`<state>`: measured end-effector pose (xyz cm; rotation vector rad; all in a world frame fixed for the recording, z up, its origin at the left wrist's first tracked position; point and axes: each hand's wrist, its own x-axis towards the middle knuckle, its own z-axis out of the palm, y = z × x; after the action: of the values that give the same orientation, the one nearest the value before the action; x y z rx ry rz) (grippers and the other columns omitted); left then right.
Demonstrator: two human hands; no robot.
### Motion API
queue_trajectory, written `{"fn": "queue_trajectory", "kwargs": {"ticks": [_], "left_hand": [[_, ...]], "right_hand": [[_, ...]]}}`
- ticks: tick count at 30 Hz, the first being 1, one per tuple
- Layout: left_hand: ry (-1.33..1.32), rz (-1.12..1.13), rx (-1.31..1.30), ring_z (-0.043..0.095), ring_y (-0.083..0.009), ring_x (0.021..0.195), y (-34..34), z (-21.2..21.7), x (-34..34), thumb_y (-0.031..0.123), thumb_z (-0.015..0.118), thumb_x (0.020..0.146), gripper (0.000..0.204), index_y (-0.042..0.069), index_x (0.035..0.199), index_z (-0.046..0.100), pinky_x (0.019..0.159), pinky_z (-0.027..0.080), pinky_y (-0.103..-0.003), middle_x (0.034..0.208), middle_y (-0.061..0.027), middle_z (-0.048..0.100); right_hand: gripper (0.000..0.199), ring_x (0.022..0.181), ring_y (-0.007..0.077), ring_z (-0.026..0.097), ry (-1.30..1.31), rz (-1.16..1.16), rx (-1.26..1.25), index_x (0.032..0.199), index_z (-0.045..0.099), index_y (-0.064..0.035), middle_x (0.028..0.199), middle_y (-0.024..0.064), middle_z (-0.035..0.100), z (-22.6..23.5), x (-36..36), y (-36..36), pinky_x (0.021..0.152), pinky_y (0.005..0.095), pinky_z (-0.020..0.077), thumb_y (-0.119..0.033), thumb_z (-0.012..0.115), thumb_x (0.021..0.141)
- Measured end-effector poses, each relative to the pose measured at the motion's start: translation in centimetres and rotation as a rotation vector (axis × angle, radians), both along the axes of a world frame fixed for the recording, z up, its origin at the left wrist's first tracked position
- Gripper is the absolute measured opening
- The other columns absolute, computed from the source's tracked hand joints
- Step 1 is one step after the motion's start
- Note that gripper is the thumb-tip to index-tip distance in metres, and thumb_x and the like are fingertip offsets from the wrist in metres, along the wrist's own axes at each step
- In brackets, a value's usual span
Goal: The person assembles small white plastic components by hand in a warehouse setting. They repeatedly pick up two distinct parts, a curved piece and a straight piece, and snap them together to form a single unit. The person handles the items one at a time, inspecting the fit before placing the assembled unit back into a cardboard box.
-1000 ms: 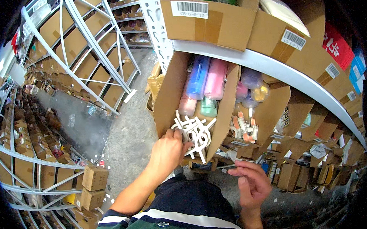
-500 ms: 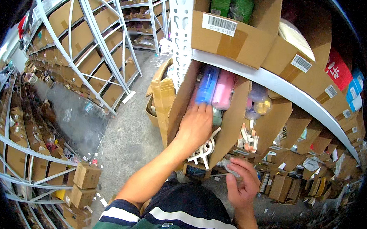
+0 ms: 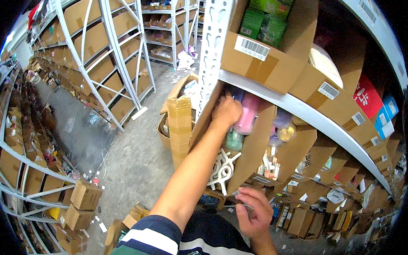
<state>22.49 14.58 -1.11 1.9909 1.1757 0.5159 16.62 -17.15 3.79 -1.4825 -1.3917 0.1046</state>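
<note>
My left hand (image 3: 227,111) reaches deep into an open cardboard bin on the shelf, beside a blue cylinder (image 3: 237,95) that it partly covers. Its fingertips are hidden, so I cannot see whether they grip anything. To the right of this hand lies a pink cylinder (image 3: 246,115), with a green-capped container (image 3: 234,140) nearer to me. White looped plastic pieces (image 3: 223,171) fill the bin's front. Lower down, my right hand (image 3: 255,212) is curled below the bin front, around something thin and clear that I cannot make out.
Above, a cardboard bin (image 3: 260,63) holds green boxes (image 3: 265,20) over a curved white shelf beam (image 3: 275,85). An upright perforated post (image 3: 208,50) stands beside the left arm's bin. More bins line the right. A tall open carton (image 3: 180,128) stands left of it.
My left hand has moved farther back into the bin, from the near end of the blue cylinder to beside it. My right hand has shifted left and slightly down. The view has turned slightly.
</note>
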Motion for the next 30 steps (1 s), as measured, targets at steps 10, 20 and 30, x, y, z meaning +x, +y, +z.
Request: {"fn": "queue_trajectory", "kwargs": {"ticks": [10, 20, 30], "left_hand": [[0.0, 0.021, -0.007, 0.052, -0.0452, 0.116, 0.5, 2.0, 0.6, 0.029, 0.041, 0.089, 0.052, -0.012, 0.119, 0.053, 0.103, 0.039, -0.046, 0.122, -0.0364, 0.052], [-0.114, -0.105, 0.77, 0.053, -0.0455, 0.111, -11.0, 7.0, -6.9, 0.011, 0.056, 0.082, 0.053, -0.012, 0.127, 0.039, 0.097, 0.044, -0.046, 0.123, -0.0332, 0.051], [-0.536, -0.675, 0.233, 0.055, -0.0354, 0.12, -18.8, 6.2, -18.7, -0.006, 0.059, 0.077, 0.053, -0.01, 0.129, 0.048, 0.101, 0.045, -0.037, 0.132, -0.0263, 0.051]], "right_hand": [[0.02, 0.092, 0.0284, 0.067, 0.038, -0.032, -0.001, 0.096, 0.066, 0.0011, 0.104, 0.0162, 0.067, -0.5, 1.0, -1.2, 0.081, 0.0347, 0.0535, 0.0, 0.069, 0.077], [0.018, 0.091, 0.0275, 0.067, 0.145, -0.104, 0.045, 0.097, 0.065, 0.0032, 0.105, 0.0189, 0.066, -2.2, 1.7, -1.4, 0.082, 0.0354, 0.0529, 0.001, 0.063, 0.079], [0.054, 0.105, 0.027, 0.062, 0.942, 0.236, 0.055, 0.136, 0.038, 0.0081, 0.125, 0.0211, 0.057, -3.2, 0.3, 0.7, 0.095, 0.0384, 0.0465, -0.02, 0.057, 0.095]]}}
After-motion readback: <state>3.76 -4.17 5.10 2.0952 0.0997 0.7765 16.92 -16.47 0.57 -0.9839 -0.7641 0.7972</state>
